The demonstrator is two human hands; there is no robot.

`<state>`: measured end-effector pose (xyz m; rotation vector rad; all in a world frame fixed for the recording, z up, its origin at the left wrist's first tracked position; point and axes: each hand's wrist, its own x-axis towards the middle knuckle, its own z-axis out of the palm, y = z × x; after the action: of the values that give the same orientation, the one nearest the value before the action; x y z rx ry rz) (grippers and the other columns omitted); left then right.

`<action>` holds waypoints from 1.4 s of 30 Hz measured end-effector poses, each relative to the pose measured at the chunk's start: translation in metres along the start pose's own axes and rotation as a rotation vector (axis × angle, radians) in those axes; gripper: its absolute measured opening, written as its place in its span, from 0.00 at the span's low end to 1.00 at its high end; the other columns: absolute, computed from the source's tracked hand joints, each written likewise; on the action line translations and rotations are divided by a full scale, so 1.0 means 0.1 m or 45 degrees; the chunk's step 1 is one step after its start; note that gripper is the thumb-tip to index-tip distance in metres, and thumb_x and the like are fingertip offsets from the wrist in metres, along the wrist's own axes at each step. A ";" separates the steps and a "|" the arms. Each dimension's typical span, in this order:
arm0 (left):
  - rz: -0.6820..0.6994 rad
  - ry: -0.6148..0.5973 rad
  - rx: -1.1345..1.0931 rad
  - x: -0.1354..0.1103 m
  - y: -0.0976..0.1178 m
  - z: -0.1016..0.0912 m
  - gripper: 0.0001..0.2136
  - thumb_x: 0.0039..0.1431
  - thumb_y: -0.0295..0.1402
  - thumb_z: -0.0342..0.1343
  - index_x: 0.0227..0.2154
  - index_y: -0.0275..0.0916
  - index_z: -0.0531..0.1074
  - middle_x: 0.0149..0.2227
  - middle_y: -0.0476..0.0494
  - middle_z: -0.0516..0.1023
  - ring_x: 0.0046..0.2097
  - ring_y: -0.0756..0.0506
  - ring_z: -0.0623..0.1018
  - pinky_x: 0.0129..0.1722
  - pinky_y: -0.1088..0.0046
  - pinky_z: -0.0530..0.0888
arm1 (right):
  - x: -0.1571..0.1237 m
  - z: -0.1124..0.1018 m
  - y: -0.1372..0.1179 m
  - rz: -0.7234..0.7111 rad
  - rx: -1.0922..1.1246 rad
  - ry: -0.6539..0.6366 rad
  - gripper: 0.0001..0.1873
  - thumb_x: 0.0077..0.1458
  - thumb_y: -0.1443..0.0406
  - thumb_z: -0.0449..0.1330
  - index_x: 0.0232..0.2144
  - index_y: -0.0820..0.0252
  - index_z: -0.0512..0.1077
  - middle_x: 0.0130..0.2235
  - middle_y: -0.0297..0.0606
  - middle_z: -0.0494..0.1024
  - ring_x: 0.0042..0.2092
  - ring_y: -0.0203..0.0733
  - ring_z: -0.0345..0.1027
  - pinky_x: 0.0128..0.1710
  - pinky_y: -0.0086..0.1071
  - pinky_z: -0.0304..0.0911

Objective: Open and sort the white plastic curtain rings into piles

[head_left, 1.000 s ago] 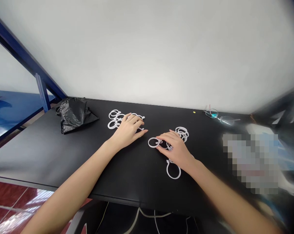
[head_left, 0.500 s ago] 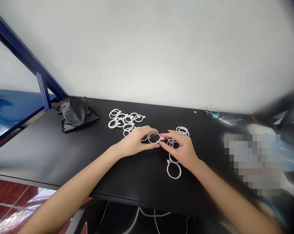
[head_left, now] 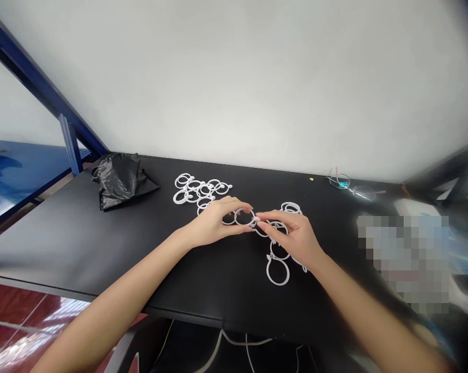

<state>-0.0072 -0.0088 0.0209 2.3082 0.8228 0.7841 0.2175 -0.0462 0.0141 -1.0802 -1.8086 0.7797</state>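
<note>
Between my two hands is a white curtain ring point(head_left: 236, 216) with a small knob-like eyelet on its right side. My left hand point(head_left: 213, 223) pinches the ring's edge between thumb and fingers. At the eyelet, the thumb and fingertips of my right hand point(head_left: 298, 235) are closed together. Several more white rings point(head_left: 193, 192) lie in an overlapping group beyond my left hand, partly hidden by it. Under and around my right hand is a second group of rings point(head_left: 278, 284), some of them covered by the hand.
A crumpled black plastic bag point(head_left: 121, 181) rests at the back left of the black table point(head_left: 102, 243). Eyeglasses point(head_left: 339, 181) lie near the wall on the right. Farther right is a blurred-out package point(head_left: 408, 259). Cables point(head_left: 245, 343) hang below the front edge.
Both hands keep hold of the ring. My right fingers have shifted slightly on the eyelet, and more of the rings beneath that hand show now.
</note>
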 end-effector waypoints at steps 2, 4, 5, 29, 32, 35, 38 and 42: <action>-0.018 0.061 0.160 0.00 -0.07 0.00 0.17 0.61 0.40 0.59 0.50 0.40 0.70 0.45 0.42 0.76 0.45 0.43 0.74 0.46 0.65 0.72 | 0.02 -0.04 0.02 -0.036 -0.138 -0.039 0.12 0.57 0.62 0.63 0.44 0.54 0.78 0.44 0.39 0.82 0.46 0.46 0.76 0.48 0.43 0.71; -0.095 0.112 0.368 -0.01 -0.14 0.01 0.16 0.62 0.39 0.57 0.50 0.37 0.70 0.45 0.39 0.76 0.48 0.40 0.73 0.50 0.59 0.70 | 0.03 -0.08 0.07 -0.060 -0.314 -0.122 0.17 0.55 0.60 0.65 0.47 0.55 0.76 0.48 0.41 0.80 0.50 0.49 0.73 0.52 0.48 0.68; -0.144 0.124 0.471 -0.01 -0.17 0.02 0.16 0.63 0.38 0.56 0.50 0.35 0.70 0.46 0.38 0.76 0.48 0.39 0.73 0.50 0.57 0.69 | 0.02 -0.09 0.10 -0.063 -0.401 -0.172 0.20 0.52 0.59 0.67 0.48 0.55 0.76 0.49 0.41 0.79 0.51 0.51 0.72 0.53 0.50 0.67; -0.046 0.171 -0.262 0.00 0.13 0.25 0.18 0.59 0.33 0.61 0.51 0.39 0.68 0.43 0.44 0.77 0.42 0.47 0.78 0.47 0.69 0.74 | -0.05 0.12 0.04 -0.174 0.250 0.220 0.11 0.56 0.71 0.64 0.38 0.50 0.79 0.43 0.38 0.79 0.47 0.46 0.74 0.48 0.44 0.70; -0.045 0.110 -0.240 0.01 0.13 0.20 0.17 0.60 0.36 0.61 0.51 0.39 0.69 0.42 0.44 0.75 0.43 0.47 0.77 0.47 0.68 0.73 | -0.04 0.10 0.03 -0.185 0.223 0.232 0.12 0.56 0.72 0.63 0.38 0.48 0.79 0.41 0.36 0.79 0.44 0.44 0.74 0.46 0.42 0.70; -0.044 0.042 -0.254 0.01 0.13 0.17 0.16 0.60 0.37 0.60 0.50 0.39 0.70 0.41 0.43 0.75 0.43 0.46 0.76 0.47 0.68 0.72 | -0.04 0.09 0.01 -0.196 0.221 0.241 0.13 0.55 0.72 0.64 0.37 0.47 0.80 0.39 0.35 0.78 0.41 0.42 0.73 0.42 0.39 0.70; -0.038 0.010 -0.258 0.00 0.12 0.17 0.16 0.61 0.37 0.59 0.50 0.39 0.69 0.42 0.42 0.74 0.43 0.46 0.75 0.47 0.68 0.72 | -0.04 0.10 0.00 -0.176 0.241 0.229 0.13 0.55 0.72 0.64 0.36 0.47 0.80 0.37 0.34 0.78 0.39 0.41 0.72 0.41 0.38 0.69; -0.040 -0.027 -0.235 0.00 0.11 0.16 0.15 0.61 0.37 0.59 0.49 0.38 0.70 0.41 0.43 0.73 0.41 0.47 0.74 0.45 0.69 0.71 | -0.05 0.10 0.00 -0.116 0.283 0.224 0.12 0.55 0.71 0.64 0.35 0.46 0.80 0.36 0.34 0.77 0.39 0.40 0.71 0.40 0.37 0.68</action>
<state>0.0074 -0.0210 0.0176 2.1321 0.7432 0.7859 0.2097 -0.0512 0.0076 -0.8868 -1.5708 0.7851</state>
